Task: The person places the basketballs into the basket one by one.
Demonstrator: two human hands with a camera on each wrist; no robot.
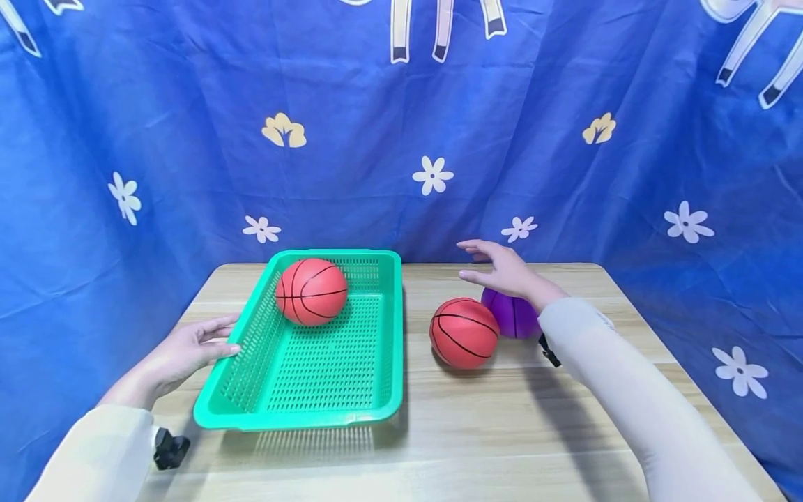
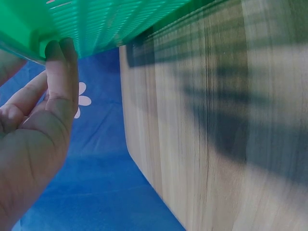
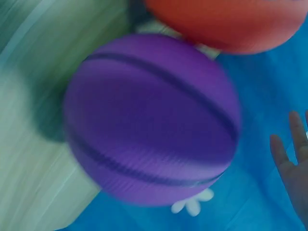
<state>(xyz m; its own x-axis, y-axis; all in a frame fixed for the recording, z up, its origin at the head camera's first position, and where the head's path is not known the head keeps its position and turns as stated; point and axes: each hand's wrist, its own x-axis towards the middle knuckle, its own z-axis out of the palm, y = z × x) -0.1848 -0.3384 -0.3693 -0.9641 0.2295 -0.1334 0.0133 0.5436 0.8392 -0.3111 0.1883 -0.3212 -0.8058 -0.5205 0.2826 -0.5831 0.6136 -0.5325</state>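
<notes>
A green plastic basket point(image 1: 394, 335) with perforated walls stands left of centre, with a red basketball point(image 1: 311, 292) inside at its back left. My left hand point(image 1: 188, 352) grips the basket's left rim. In the left wrist view, fingertips point(image 2: 60, 53) lie against the outside of its wall. My right hand point(image 1: 502, 268) hangs in the air with fingers apart and nothing in it. Close below it are a second red basketball point(image 1: 464, 333) and a purple basketball point(image 1: 509, 314), partly hidden by the hand and forearm. The purple ball point(image 3: 151, 120) fills the middle of the right wrist view.
The balls and basket are on a light wooden table point(image 1: 464, 432). A blue curtain point(image 1: 351, 188) with white flowers and animal legs printed on it hangs around the back and sides. Small black devices point(image 1: 169, 450) sit at both wrists.
</notes>
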